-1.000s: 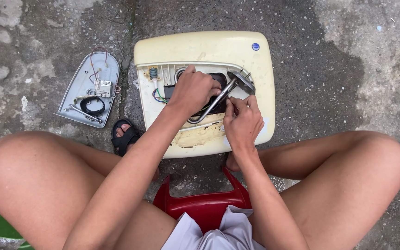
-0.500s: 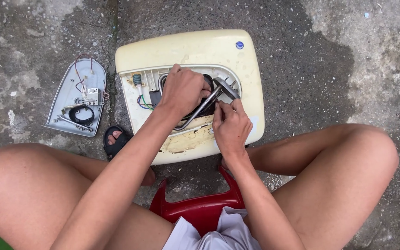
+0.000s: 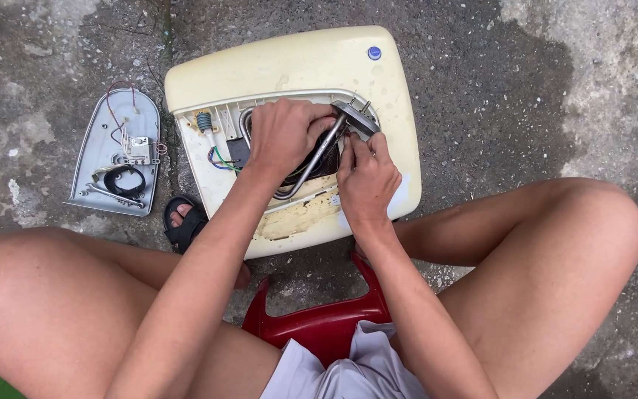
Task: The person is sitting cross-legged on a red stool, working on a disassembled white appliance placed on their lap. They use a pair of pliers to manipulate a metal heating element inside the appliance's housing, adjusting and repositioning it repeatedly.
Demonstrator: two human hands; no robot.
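- The cream-yellow, rounded plastic water-heater housing lies flat on the rough, damp concrete floor, its opened side facing up, straight ahead of the seated person's knees.
- The left hand rests over the dark opening in the housing; its fingers are curled closed around the upper part of a bent, silver metal heating-element tube.
- The right hand sits just beside the left, on the right edge of the opening; its fingers are pinched closed on the tube just below the grey metal flange plate at the tube's top end.
- The tube runs slantwise from the flange down and leftward into the opening, passing between the two hands.
- Inside the housing, left of the left hand, blue and green wires and a small ribbed green part show.
- A grey, rounded plastic cover panel lies well apart to the left on the floor, inner side up, carrying a small white component with red wires and a black ring.
- A foot in a black sandal stands between the panel and the housing.
- A red plastic stool shows between the bare thighs.
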